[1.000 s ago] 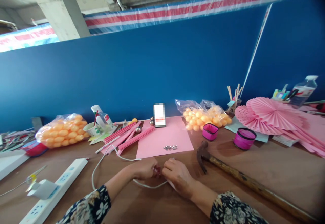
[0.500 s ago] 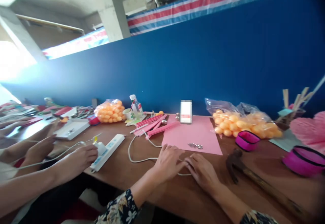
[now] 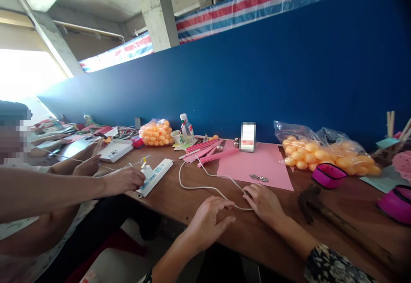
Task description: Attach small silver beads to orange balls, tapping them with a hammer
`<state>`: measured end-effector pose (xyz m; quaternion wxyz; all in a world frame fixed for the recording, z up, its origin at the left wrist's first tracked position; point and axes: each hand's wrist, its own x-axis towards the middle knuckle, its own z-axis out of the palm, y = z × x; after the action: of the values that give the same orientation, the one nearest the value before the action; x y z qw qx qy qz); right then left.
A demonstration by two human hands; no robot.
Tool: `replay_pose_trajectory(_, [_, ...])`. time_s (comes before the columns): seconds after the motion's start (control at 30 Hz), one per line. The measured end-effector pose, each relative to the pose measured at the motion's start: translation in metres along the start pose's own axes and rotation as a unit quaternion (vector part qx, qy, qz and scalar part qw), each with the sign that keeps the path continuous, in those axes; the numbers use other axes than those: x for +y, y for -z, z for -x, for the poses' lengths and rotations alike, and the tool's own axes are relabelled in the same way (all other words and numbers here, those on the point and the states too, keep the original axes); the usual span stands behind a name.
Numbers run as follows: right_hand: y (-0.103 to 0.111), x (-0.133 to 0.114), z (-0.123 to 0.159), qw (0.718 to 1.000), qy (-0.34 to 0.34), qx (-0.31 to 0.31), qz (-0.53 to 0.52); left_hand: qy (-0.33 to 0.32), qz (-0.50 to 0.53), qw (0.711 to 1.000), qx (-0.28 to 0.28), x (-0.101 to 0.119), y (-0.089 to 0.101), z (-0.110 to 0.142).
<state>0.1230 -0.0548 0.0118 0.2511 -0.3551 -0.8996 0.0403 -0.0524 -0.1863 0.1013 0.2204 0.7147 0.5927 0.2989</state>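
My left hand (image 3: pixel 210 222) hovers by the table's near edge, its thumb apart from its bent fingers and nothing in it. To the right, my right hand (image 3: pixel 263 202) has its fingers closed at a white cable (image 3: pixel 195 187), low over the table. The cable's loop spreads leftward on the brown tabletop, and one stretch of it passes under that hand. Just beyond lies a pink sheet (image 3: pixel 237 171) bearing a small heap of shiny metal pieces (image 3: pixel 258 178). A phone-like upright thing (image 3: pixel 247 137), blurred out, stands at the sheet's back.
On the right lie a hammer (image 3: pixel 340 218), a magenta band (image 3: pixel 329 175) and bags of orange balls (image 3: pixel 308 152). Pink sticks (image 3: pixel 208 150) are left of the sheet. A co-worker's hand (image 3: pixel 126 180) touches a plug at the white power strip (image 3: pixel 157 177).
My hands have come apart: the left moved back toward the table edge, and the right is now at the cable. The view has swung left, bringing a co-worker's head in.
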Motion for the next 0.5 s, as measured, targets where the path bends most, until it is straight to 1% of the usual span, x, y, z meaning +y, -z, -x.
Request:
replay_pose_trajectory(0.17, [-0.001,-0.025,-0.029,0.999,0.011,-0.001,-0.048,0.04,-0.017,0.999,0.028,-0.015,-0.01,0.016])
replay_pose_trajectory(0.23, [-0.004,-0.039,-0.041,0.996,-0.012,-0.008,-0.091,0.048,-0.033,0.998,0.035,-0.021,-0.01,0.021])
replay_pose_trajectory(0.3, [-0.008,-0.053,-0.053,0.988,-0.049,-0.013,-0.147,0.056,-0.048,0.997,0.039,-0.024,-0.008,0.026])
replay_pose_trajectory(0.4, [-0.014,-0.072,-0.071,0.962,-0.086,-0.001,-0.259,0.069,-0.069,0.994,0.046,-0.027,-0.003,0.032])
replay_pose_trajectory(0.5, [-0.017,-0.089,-0.088,0.916,-0.114,0.009,-0.383,0.08,-0.063,0.992,0.073,-0.028,0.005,0.036])
